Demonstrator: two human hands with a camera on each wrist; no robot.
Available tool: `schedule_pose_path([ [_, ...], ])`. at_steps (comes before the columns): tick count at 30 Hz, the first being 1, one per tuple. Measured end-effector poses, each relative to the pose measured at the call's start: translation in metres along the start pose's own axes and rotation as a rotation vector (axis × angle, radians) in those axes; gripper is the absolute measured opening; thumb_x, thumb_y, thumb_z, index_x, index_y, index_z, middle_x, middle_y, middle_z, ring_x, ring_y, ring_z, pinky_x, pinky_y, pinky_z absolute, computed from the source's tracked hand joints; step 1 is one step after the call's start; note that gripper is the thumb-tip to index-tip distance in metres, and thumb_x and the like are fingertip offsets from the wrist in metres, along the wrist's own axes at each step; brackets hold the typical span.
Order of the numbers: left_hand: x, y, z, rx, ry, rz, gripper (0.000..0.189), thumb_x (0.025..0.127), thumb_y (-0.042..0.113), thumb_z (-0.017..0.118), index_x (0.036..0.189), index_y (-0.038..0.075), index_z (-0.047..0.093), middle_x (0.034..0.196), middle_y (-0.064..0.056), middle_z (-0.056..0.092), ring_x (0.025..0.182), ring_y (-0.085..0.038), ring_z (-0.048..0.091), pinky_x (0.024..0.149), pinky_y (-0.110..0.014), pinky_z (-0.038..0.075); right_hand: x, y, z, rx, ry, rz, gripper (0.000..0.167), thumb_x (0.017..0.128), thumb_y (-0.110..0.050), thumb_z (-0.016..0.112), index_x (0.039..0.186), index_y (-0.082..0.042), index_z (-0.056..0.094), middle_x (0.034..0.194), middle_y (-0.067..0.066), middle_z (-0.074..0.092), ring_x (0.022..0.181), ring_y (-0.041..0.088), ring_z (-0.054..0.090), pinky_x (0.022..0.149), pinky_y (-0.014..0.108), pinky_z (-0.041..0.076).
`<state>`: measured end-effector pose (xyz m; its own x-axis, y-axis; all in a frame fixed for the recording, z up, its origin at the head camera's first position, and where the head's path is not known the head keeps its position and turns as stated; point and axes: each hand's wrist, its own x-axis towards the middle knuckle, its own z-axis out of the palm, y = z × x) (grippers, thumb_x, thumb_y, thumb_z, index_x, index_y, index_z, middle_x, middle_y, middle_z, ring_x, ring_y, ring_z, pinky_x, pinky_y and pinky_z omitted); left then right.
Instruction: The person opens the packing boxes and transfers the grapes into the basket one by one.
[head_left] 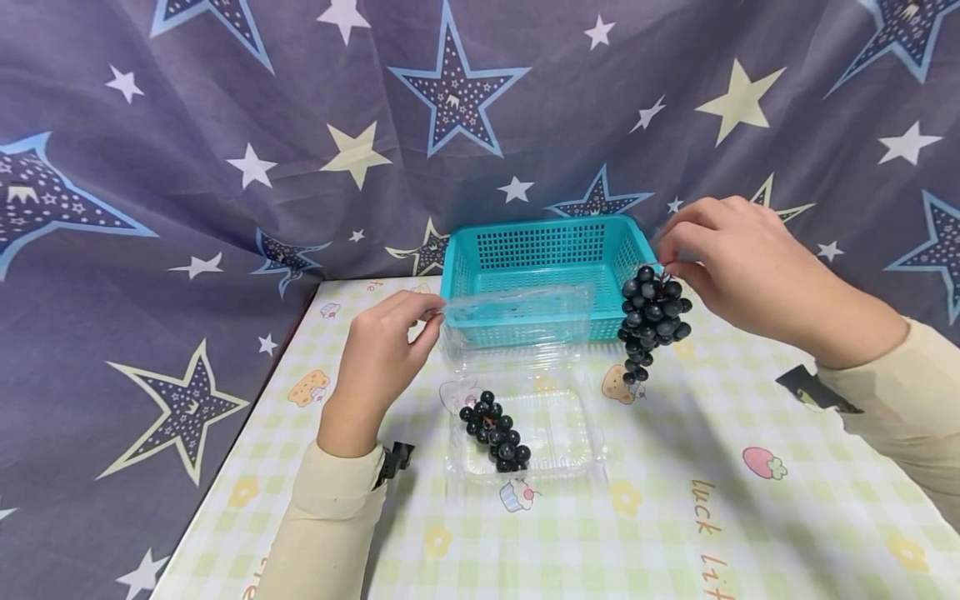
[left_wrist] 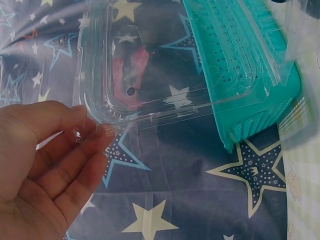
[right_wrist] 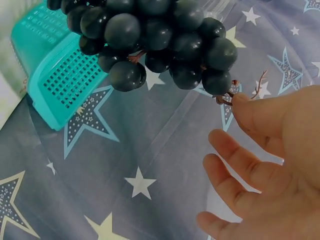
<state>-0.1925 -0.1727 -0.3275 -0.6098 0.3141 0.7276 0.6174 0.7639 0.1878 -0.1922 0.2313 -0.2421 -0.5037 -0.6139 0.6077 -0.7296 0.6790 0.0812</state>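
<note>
My left hand (head_left: 386,358) pinches the edge of the raised clear plastic lid (head_left: 517,312). That lid belongs to a clear clamshell box (head_left: 566,433) standing on the table, and in the left wrist view the thumb and fingertips meet at its corner. Inside the box's left half lies a small bunch of dark grapes (head_left: 495,432). Off to the right, my right hand (head_left: 738,271) holds a larger bunch of dark grapes (head_left: 651,321) by its stem. This bunch hangs in the air, right of the box. The right wrist view shows the stem (right_wrist: 227,97) between thumb and finger.
A turquoise perforated basket (head_left: 540,237) stands behind the box, at the back of the table. A checked, patterned tablecloth (head_left: 675,517) covers the table. Behind and to the left hangs a dark curtain (head_left: 300,108) with stars.
</note>
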Motion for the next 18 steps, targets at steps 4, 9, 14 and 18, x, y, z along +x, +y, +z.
schedule_pose_path([
  [4,0.000,0.000,0.000,0.002,-0.003,0.000,0.010,0.093,0.009,0.075,0.102,0.012,0.077,0.094,0.000,0.075,0.085,-0.014,0.071,0.075,-0.036,0.058,0.003,0.006,-0.001,-0.010,0.002,0.001,0.023,0.081,0.009,0.078,0.086,-0.012,0.069,0.103,0.011,0.069,0.088,0.038,0.059,0.075,0.052,0.041],
  [9,-0.001,0.000,-0.001,0.005,-0.007,-0.003,0.010,0.093,0.009,0.074,0.102,0.013,0.077,0.094,0.000,0.075,0.085,-0.014,0.071,0.075,-0.036,0.058,0.007,0.010,-0.003,-0.039,-0.017,0.038,0.018,0.083,0.006,0.077,0.088,-0.010,0.070,0.105,0.014,0.070,0.089,0.040,0.060,0.072,0.054,0.041],
  [14,-0.001,0.000,-0.001,0.006,-0.008,-0.002,0.010,0.093,0.009,0.074,0.102,0.013,0.077,0.094,0.000,0.075,0.084,-0.014,0.071,0.074,-0.036,0.058,0.009,0.014,-0.005,-0.057,-0.047,0.075,0.014,0.084,0.003,0.077,0.091,-0.008,0.071,0.106,0.016,0.068,0.090,0.041,0.059,0.073,0.057,0.043],
  [18,0.000,0.000,-0.001,0.003,-0.006,0.000,0.010,0.093,0.009,0.074,0.102,0.013,0.077,0.094,0.000,0.075,0.084,-0.014,0.071,0.075,-0.036,0.058,0.011,0.019,-0.006,-0.071,-0.060,0.096,0.014,0.085,0.003,0.076,0.093,-0.008,0.072,0.107,0.017,0.067,0.091,0.042,0.058,0.077,0.061,0.044],
])
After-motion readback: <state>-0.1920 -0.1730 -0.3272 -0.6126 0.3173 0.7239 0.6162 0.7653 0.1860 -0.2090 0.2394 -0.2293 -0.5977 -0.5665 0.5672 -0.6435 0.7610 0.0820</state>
